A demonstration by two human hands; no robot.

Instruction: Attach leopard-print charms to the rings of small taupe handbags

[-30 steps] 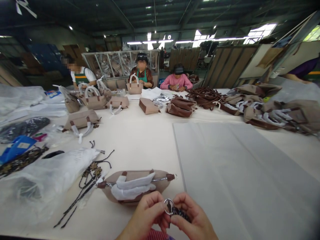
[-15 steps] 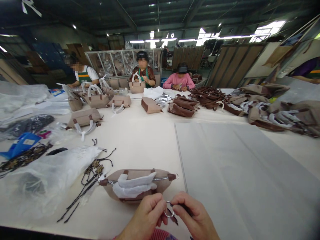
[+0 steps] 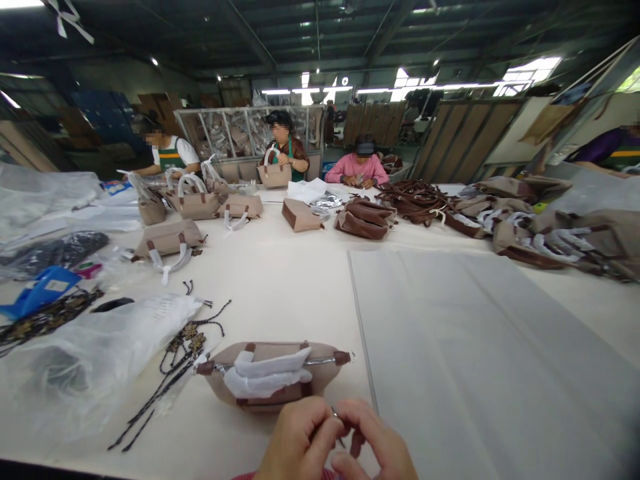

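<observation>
My left hand (image 3: 300, 437) and my right hand (image 3: 375, 433) meet at the front edge of the table, fingers pinched together. Between their fingertips a bit of a silver metal ring (image 3: 335, 413) shows; most of it is covered by the fingers. A thin dark piece peeks out below it, too hidden to name. Just beyond my hands lies a beige handbag (image 3: 325, 380) with brown trim, a zip along its top and handles wrapped in white (image 3: 270, 383). Neither hand grips the bag. To its left are black braided cords (image 3: 150, 400) with gold-brown ornaments.
A clear plastic bag (image 3: 100, 360) and a blue container (image 3: 43, 293) lie left. A grey sheet (image 3: 475, 333) covers the table's right side. More handbags (image 3: 167, 240) and brown straps (image 3: 417, 199) are farther back. Several co-workers sit around the table.
My hands have drawn closer together and tilted inward, so the ring, plainly seen before, is now mostly hidden. At the back, a co-worker has turned sideways, with a hand at a bag.
</observation>
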